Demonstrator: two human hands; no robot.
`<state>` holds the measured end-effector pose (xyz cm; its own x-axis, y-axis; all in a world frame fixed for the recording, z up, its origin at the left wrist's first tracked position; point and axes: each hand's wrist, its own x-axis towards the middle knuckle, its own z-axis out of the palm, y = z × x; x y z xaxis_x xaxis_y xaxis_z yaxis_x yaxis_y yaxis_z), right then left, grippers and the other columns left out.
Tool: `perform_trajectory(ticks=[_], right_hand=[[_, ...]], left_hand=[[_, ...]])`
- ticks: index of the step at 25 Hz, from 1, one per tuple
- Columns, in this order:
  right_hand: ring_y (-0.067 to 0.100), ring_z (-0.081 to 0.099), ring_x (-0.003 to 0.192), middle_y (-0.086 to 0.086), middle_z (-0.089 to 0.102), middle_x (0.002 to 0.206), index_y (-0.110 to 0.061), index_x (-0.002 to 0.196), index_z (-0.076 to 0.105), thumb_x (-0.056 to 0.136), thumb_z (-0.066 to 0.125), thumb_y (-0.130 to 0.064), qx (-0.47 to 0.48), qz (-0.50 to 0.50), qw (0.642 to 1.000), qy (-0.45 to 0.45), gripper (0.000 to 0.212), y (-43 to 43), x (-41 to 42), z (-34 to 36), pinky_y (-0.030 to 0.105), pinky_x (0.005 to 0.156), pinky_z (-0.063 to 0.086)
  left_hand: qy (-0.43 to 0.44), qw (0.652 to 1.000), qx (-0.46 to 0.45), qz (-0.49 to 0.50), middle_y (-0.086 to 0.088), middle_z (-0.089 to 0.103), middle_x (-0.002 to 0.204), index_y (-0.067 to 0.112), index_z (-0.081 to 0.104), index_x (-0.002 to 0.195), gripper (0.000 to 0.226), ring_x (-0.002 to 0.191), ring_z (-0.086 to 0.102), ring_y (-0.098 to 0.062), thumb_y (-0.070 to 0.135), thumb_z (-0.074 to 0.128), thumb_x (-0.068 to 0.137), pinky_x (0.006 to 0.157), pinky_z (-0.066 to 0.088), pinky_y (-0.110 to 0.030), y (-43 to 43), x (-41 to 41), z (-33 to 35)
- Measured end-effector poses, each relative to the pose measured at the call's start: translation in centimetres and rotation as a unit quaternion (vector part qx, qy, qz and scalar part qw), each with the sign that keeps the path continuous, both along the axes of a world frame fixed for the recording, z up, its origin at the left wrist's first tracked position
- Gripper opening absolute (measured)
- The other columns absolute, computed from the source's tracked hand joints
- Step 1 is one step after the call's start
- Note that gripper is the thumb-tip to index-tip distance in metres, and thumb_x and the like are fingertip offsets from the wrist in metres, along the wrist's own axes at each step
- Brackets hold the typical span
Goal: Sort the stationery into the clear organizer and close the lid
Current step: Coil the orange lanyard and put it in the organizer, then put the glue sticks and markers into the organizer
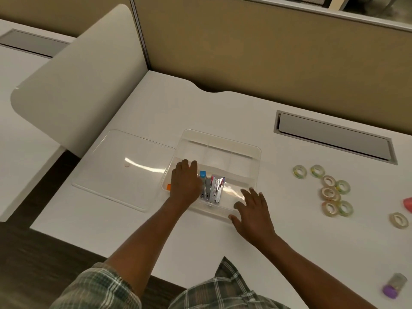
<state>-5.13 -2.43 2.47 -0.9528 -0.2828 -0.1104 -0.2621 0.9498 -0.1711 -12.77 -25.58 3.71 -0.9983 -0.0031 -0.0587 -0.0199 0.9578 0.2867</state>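
Note:
The clear organizer (223,141) lies on the white desk, divided into compartments. Several small staplers (213,188) lie side by side in its near long compartment, one with a blue end. My left hand (186,180) is inside that compartment, covering the staplers on the left; an orange end (168,186) shows beside it. My right hand (253,210) rests with spread fingers on the organizer's near right corner. The clear lid (107,166) lies flat to the organizer's left. Several tape rolls (330,190) lie on the desk to the right.
A lone tape roll (399,220) and a pink object (408,204) sit at the right edge. A small clear tube with a purple cap (393,285) lies near the front right. A grey cable hatch (334,136) is set in the desk behind. A white divider panel (84,70) rises at the left.

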Motion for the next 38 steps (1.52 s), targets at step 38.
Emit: perform_trajectory(ticks=[38], right_hand=[[0.034,0.059,0.100,0.014,0.037,0.126,-0.017,0.137,0.040,0.093,0.058,-0.029,-0.099,-0.491,0.855,-0.131,0.049,37.1,15.1,-0.2,0.040,0.086,0.052]], left_hand=[[-0.025,0.951,0.103,-0.292,-0.014,0.031,0.157,0.016,0.033,0.150,0.070,0.145,0.029,-0.032,0.055,0.043,0.093,0.113,0.033,-0.046,38.4,13.6,0.1]])
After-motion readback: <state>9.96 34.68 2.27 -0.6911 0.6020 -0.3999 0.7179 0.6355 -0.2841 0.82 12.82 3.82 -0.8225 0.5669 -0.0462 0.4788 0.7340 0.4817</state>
